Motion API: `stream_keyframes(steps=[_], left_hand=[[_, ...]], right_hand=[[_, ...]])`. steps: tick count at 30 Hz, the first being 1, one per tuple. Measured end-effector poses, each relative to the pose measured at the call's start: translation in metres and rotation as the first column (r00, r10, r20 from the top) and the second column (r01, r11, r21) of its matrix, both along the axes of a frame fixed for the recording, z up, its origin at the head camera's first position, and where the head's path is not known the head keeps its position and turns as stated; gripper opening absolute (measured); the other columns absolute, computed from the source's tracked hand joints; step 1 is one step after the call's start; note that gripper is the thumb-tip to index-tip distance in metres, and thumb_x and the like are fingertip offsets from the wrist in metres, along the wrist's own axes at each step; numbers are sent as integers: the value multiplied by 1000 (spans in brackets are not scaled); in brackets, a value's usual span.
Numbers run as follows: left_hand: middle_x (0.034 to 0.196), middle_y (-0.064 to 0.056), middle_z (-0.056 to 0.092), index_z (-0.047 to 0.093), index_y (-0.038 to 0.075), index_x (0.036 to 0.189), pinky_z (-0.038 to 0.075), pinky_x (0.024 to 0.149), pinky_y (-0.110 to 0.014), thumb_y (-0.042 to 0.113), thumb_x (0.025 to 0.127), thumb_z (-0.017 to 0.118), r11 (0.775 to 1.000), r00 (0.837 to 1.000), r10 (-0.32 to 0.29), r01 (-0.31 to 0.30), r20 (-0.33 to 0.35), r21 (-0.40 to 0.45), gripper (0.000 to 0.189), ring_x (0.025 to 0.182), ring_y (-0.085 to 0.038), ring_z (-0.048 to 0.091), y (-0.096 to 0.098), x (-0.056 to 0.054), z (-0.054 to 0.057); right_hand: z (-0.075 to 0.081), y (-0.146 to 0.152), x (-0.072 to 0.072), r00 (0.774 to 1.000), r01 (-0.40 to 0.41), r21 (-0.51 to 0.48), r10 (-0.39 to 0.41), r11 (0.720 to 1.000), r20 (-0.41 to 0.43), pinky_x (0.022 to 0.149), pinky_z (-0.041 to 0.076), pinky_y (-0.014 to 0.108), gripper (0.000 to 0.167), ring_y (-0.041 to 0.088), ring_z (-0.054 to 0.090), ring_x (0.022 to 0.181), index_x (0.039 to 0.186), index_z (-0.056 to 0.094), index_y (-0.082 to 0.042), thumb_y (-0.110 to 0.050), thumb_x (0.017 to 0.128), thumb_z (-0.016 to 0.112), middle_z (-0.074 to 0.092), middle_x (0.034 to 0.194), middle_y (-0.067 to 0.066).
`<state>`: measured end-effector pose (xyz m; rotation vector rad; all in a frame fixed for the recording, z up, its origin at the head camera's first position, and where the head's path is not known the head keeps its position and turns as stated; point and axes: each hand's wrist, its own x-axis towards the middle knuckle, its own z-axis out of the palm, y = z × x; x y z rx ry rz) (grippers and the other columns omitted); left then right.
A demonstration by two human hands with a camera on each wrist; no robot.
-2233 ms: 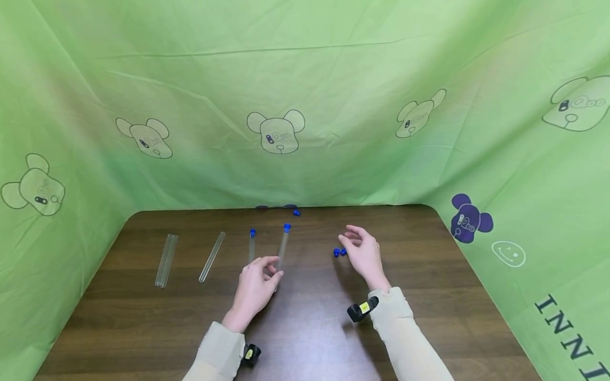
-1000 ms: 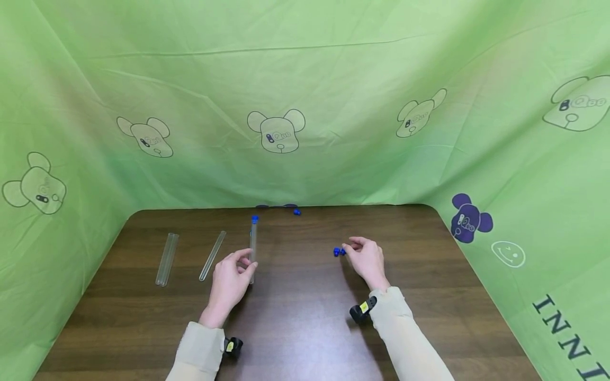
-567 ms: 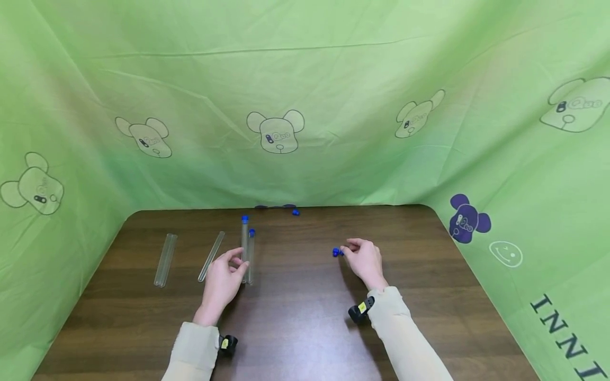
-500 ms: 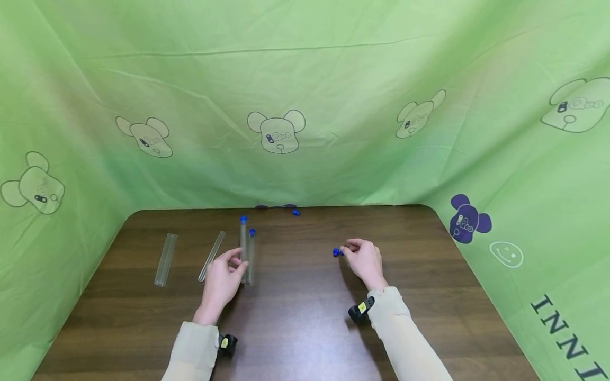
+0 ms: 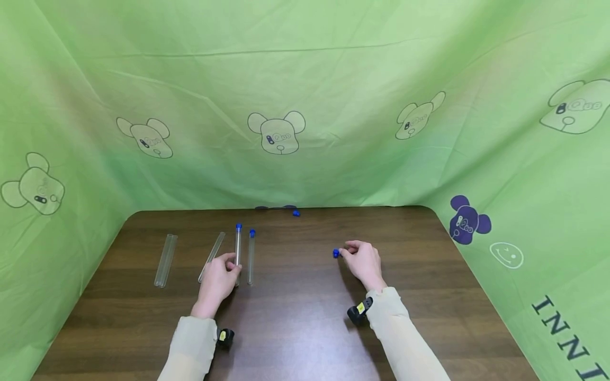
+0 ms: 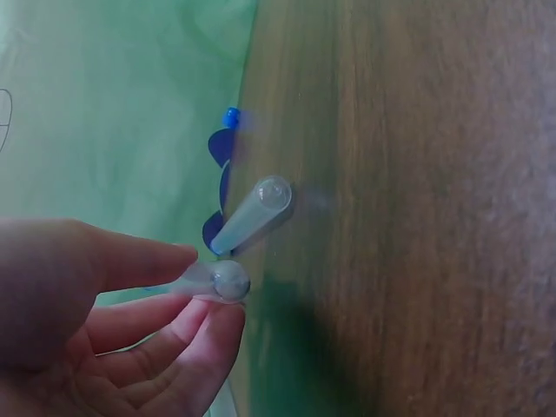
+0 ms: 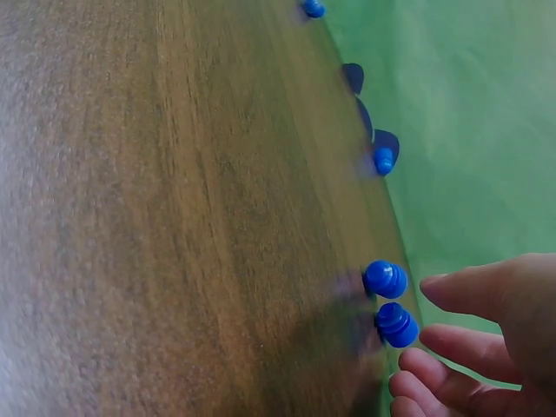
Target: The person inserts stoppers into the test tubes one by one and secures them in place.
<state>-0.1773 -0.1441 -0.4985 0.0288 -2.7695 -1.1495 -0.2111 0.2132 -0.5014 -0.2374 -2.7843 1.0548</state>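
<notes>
My left hand (image 5: 216, 279) pinches a clear test tube (image 5: 238, 244) with a blue stopper in its far end. In the left wrist view, the rounded end of this test tube (image 6: 231, 282) pokes out between thumb and fingers. Just right of it on the table lies another stoppered test tube (image 5: 251, 259). My right hand (image 5: 364, 264) is beside two small blue stoppers; in the right wrist view its thumb and fingers are apart, near one stopper (image 7: 385, 279) and the other stopper (image 7: 397, 325), with no grip on either.
An unstoppered test tube (image 5: 217, 244) lies left of the left hand, partly behind it. Farther left, test tubes (image 5: 166, 260) lie side by side. One loose blue stopper (image 5: 296, 214) sits at the table's back edge, before a green curtain (image 5: 333, 174).
My left hand has carried the stoppered test tube leftward, past the other stoppered one to its left side. My right hand has moved slightly down and closer to the two stoppers.
</notes>
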Motion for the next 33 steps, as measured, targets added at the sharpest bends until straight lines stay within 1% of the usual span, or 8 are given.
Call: stream_keyframes(steps=[4, 10, 15, 20, 26, 33], left_hand=[[78, -1, 71, 70, -5, 120, 51, 71, -43, 7, 88, 74, 1000, 1000, 7, -7, 19, -10, 34, 74, -22, 67, -1, -2, 1], [76, -1, 68, 73, -5, 113, 49, 69, -42, 6, 85, 76, 998, 1000, 3, -3, -7, -55, 30, 75, -24, 64, -2, -6, 0], [75, -2, 69, 74, -5, 112, 51, 69, -44, 5, 84, 76, 996, 1000, -1, -1, -18, -90, 30, 74, -26, 66, -1, -10, -1], [75, -2, 68, 74, -5, 111, 52, 69, -47, 5, 83, 76, 992, 1000, 7, -8, -11, -125, 29, 74, -28, 67, -2, -13, -1], [76, -3, 69, 74, -5, 111, 52, 71, -50, 6, 83, 76, 989, 1000, 11, -10, 5, -148, 30, 76, -30, 68, -2, -16, -2], [76, -2, 69, 74, -5, 111, 53, 75, -50, 7, 83, 76, 987, 1000, 3, 0, 22, -161, 30, 80, -31, 69, -2, -18, -3]], right_hand=[[0, -1, 0, 1000, -4, 3, 4, 1000, -1, 77, 50, 44, 34, 27, 69, 88, 117, 75, -1, -22, 91, 75, 74, 94, 8], [-2, -1, -1, 1000, -10, 11, 10, 1000, -19, 76, 50, 44, 32, 27, 69, 87, 115, 76, -1, -21, 90, 76, 74, 91, 7], [-2, -1, 0, 1000, -12, 25, 13, 1000, -20, 76, 50, 45, 31, 27, 68, 86, 115, 76, -1, -19, 90, 76, 74, 90, 7], [-2, -1, 2, 1000, -6, 45, 7, 999, -21, 72, 49, 44, 29, 27, 67, 83, 112, 77, -2, -19, 89, 77, 72, 86, 4], [-3, 1, 1, 1000, 3, 60, -2, 998, -19, 67, 48, 42, 27, 24, 65, 78, 108, 79, -4, -22, 88, 77, 70, 81, 1], [-5, 3, -1, 1000, -1, 75, 0, 997, 14, 62, 46, 38, 23, 20, 63, 73, 105, 80, -6, -23, 88, 77, 70, 79, -1]])
